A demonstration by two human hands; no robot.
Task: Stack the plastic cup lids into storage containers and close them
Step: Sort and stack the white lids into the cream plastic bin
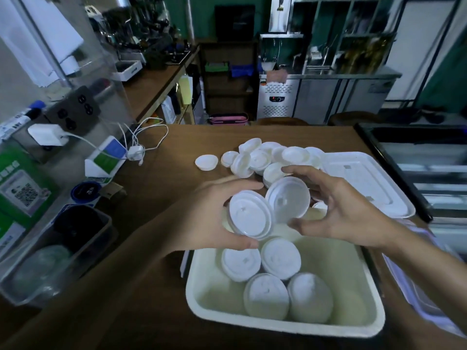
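An open white storage container (pixel 202 296) sits on the wooden table in front of me, with several stacks of white plastic cup lids (pixel 280 258) standing inside. Above its far edge my left hand (pixel 212 213) grips a small stack of lids (pixel 250 217), fingers over the top and thumb underneath. My right hand (pixel 346 210) holds another white lid (pixel 288 199), tilted on edge, between fingertips and thumb; it touches the left stack. A loose pile of lids (pixel 267 156) lies further back on the table. The container's white cover (pixel 366 180) lies flat at the right.
At the left stand a clear plastic bin (pixel 50 271) with dark items, a card stand (pixel 106 157), a power strip (pixel 73 109) and white charger cables (pixel 141 140). A dark display case (pixel 417 157) borders the table's right edge. A second clear-lidded container (pixel 414 286) sits at the right.
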